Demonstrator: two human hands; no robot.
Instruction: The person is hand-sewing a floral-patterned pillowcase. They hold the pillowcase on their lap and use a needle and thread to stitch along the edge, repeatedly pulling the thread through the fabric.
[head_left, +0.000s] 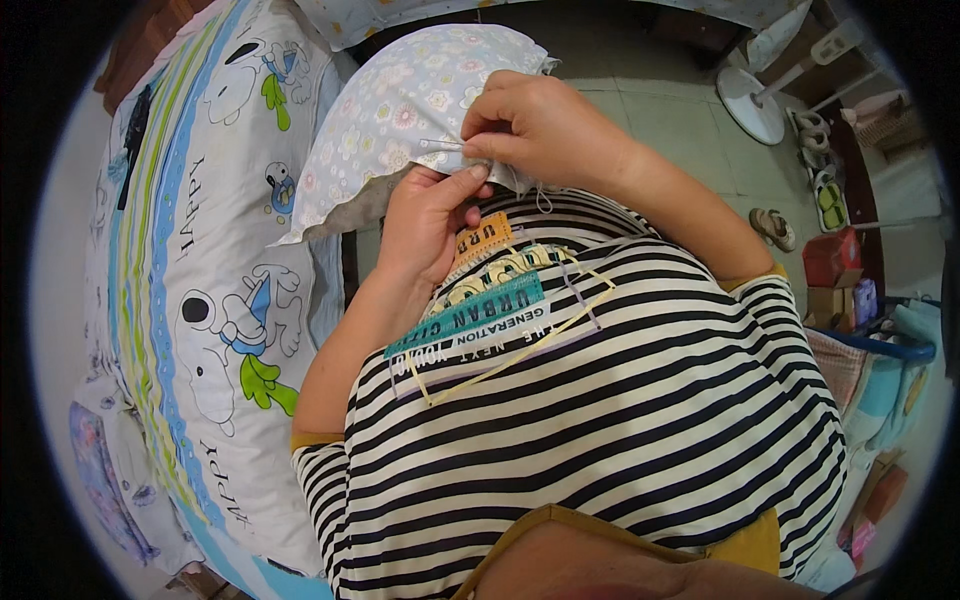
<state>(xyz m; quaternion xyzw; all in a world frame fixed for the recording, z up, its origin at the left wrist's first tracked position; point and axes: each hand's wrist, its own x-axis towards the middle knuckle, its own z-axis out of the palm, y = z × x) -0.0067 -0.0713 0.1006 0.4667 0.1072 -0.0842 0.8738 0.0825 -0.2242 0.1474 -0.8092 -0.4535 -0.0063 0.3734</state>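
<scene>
A pale grey-blue floral cloth (397, 97), shaped like a filled pillow or cushion, rests before me at lap height. My left hand (431, 210) pinches its near edge between thumb and fingers. Just above, my right hand (544, 124) has thumb and forefinger closed on a thin sewing needle (439, 143), which points left along the gathered cloth. Below the right hand hangs a loop of pale thread (544, 201). Where the needle meets the fabric is partly hidden by the fingers.
On the left is a bed with a cartoon-print cover (225, 322). To the right, a white round stand base (750, 105) stands on the tiled floor (652, 124), near a shoe (772, 229), a shoe rack (821, 172), a red box (832, 255) and a blue-rimmed basket (885, 345).
</scene>
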